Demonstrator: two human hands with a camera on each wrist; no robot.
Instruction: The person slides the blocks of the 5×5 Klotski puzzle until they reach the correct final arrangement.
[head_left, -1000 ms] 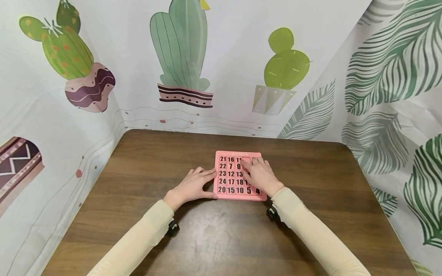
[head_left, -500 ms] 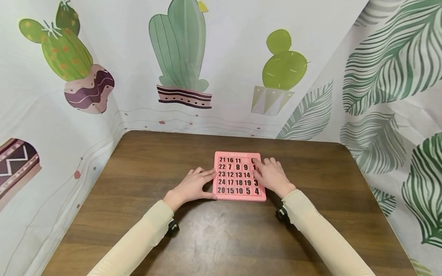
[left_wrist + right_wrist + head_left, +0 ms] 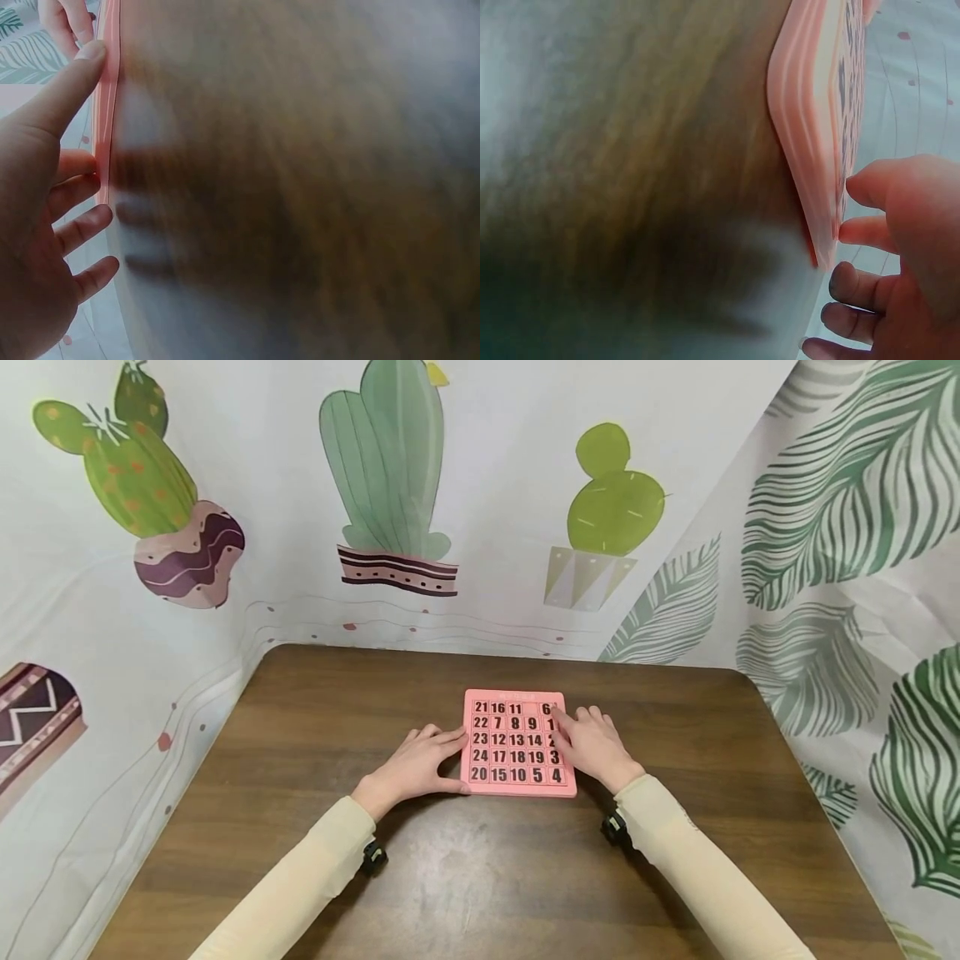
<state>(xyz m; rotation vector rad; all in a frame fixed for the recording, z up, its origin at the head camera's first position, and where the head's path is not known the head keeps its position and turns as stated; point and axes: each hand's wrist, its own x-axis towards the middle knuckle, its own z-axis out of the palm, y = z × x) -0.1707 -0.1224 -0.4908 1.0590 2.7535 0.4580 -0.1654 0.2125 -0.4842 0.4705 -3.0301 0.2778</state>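
Here on the table lies the pink board, flat, about midway between the left and right edges, with the far edge just beyond it. The left hand braces it: thumb against the near left corner, forefinger against the left side, the remaining fingers spread loose, no grasp at all. Over on the right side, the right hand reaches in, forefinger and thumb touching the rightmost column, the other fingers loosely bent beyond the rim; that hand grips nothing either.

And the numbers! Top row reads 21, 16, 11, then a bare slot, then the 6 tile right beside the right forefinger. Bottom row: 20, 15, 10, 5, 4. Pale sleeves run in from the near side, a small black camera under the left wrist, its twin under the right. Behind the far edge, a cactus-printed cloth.
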